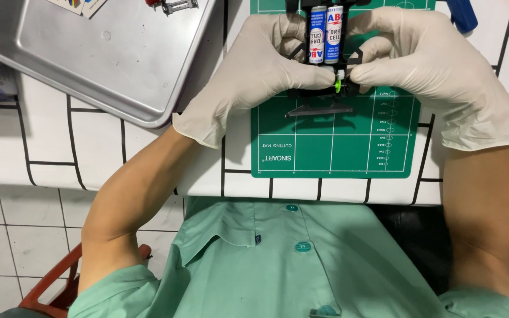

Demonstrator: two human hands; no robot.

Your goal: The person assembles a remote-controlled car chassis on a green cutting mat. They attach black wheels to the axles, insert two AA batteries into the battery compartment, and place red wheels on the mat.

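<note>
Both hands gloved in thin, matte, off-white latex, wrinkled at the knuckles. Fingers of my left hand [254, 68] pressed together, thumb and forefinger pinching the near end of a small black plastic battery holder [324, 70]. Fingers of my right hand [431, 65] likewise closed, tips pinching the same end from the other side; the two sets of fingertips nearly meet at a tiny bright-green part [337, 86] with a white bit just above it.

The holder sits at the far edge of the green cutting mat [331, 144], between my hands. Two cylindrical batteries [325, 35], glossy blue-and-white wrappers, lie side by side in it, touching. A flat, thin black plastic piece [319, 110] lies on the mat just nearer to me.

Mat: smooth rubbery green, white grid lines, rectangular. It rests on the surface [48, 141], white with a black line grid, close to its near edge. At the far left corner, a dull brushed-metal tray [107, 65], rounded corners, raised rim. A blue object [462, 15], cut off by the frame, lies past my right hand.
</note>
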